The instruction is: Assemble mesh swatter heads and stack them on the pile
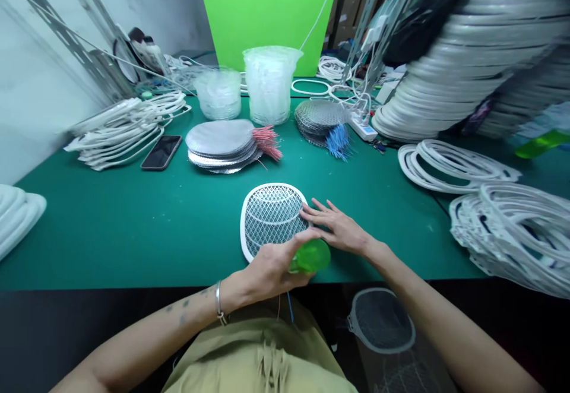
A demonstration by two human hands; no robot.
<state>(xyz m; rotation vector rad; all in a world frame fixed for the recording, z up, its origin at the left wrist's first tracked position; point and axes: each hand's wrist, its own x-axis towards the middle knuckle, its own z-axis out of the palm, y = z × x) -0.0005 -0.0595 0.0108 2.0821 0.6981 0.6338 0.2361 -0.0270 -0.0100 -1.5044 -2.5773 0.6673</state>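
A white oval mosquito-swatter head [275, 210] with a mesh face lies flat on the green table, near its front edge. My left hand [272, 267] is closed around a translucent green, round-ended object [314, 256] above the near right part of the swatter head; its exact kind is unclear. My right hand [337, 227] is open, fingers spread, with its fingertips on the right rim of the head. A blue and a reddish wire hang below the table edge under my left hand. My left hand hides the near end of the head.
Behind lie stacked mesh sheets with red wires [222, 143] and darker ones with blue wires [318, 121]. A phone [161, 152] rests beside white frames [124, 132] at left. More white frames [516, 233] pile up at right. Clear plastic stacks [271, 87] stand at the back.
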